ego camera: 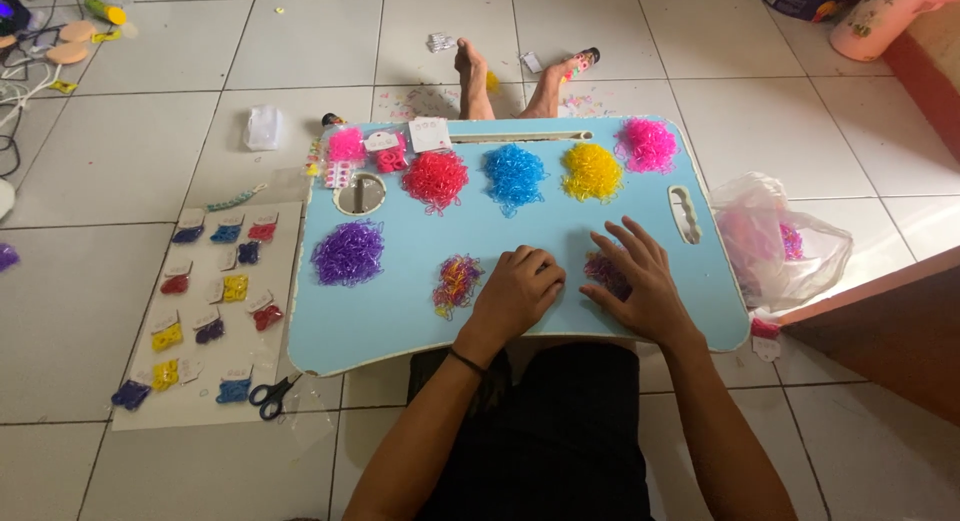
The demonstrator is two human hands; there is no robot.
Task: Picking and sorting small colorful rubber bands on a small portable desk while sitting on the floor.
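Clearly you kept your left hand (518, 289) curled loosely on the worktop (400, 321), right hand (632, 279) spread over bands (603, 271); picking singly would suit.

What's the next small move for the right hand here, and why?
Probably close the fingers of the right hand on the small mixed-colour bunch of bands beneath them. That hand lies spread over the bunch on the blue lap table with nothing pinched yet, while the left hand rests curled beside it, with another mixed-colour pile to its left.
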